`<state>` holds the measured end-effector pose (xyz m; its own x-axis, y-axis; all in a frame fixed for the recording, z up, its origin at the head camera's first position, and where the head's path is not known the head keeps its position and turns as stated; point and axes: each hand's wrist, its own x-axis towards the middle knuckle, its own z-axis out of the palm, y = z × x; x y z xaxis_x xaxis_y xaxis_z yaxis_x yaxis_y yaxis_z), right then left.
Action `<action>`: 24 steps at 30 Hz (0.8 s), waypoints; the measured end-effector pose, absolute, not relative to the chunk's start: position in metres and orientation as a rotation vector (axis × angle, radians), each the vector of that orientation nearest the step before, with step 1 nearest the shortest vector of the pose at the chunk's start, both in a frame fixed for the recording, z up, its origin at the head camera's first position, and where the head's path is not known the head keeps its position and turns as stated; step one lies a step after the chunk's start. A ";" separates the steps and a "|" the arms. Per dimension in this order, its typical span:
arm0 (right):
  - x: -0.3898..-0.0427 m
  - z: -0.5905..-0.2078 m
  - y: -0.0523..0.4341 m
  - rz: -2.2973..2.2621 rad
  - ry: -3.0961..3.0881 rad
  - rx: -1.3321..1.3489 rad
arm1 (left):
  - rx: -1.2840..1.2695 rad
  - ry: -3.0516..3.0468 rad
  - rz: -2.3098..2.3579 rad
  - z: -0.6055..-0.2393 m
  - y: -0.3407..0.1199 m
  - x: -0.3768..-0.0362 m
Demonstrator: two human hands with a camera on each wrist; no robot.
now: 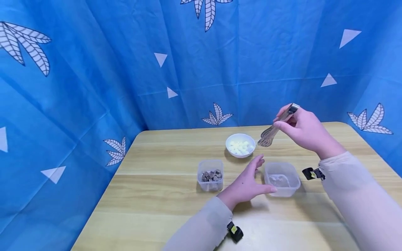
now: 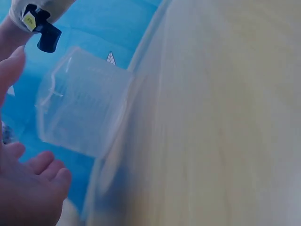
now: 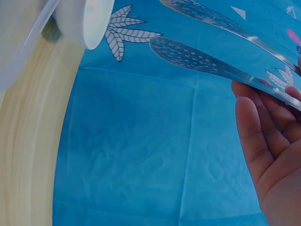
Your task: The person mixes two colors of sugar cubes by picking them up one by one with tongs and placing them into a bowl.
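In the head view, my right hand [image 1: 306, 130] holds metal tongs [image 1: 266, 140] in the air, their perforated ends apart with nothing between them. Those tips hang just right of a white bowl [image 1: 240, 155] filled with small whitish pieces [image 1: 240, 147]. My left hand [image 1: 245, 184], fingers spread, is beside a clear plastic container [image 1: 284, 192], its thumb at the near left rim; whether it touches cannot be told. No pieces show inside that container. The right wrist view shows the tongs' blades [image 3: 197, 59] and my right hand's fingers [image 3: 256, 115] along the lower one.
Left of my left hand stands another clear container [image 1: 210, 164] with brownish chunks [image 1: 212, 175] in it. Everything stands on a wooden table [image 1: 150, 209]. A blue patterned cloth [image 1: 267, 52] hangs behind the table and at its sides.
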<state>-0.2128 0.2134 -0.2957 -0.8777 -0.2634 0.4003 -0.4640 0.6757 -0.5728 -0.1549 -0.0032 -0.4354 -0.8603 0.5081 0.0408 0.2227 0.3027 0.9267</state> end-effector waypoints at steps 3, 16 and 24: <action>-0.209 -0.295 0.211 1.027 -2.589 0.585 | 0.674 2.356 1.539 -0.425 -0.021 -0.145; -0.192 -0.291 0.172 1.159 -2.531 0.689 | 0.668 2.629 1.377 -0.377 -0.119 -0.127; -0.188 -0.300 0.138 1.282 -2.510 0.749 | 0.531 2.663 1.461 -0.387 -0.176 -0.142</action>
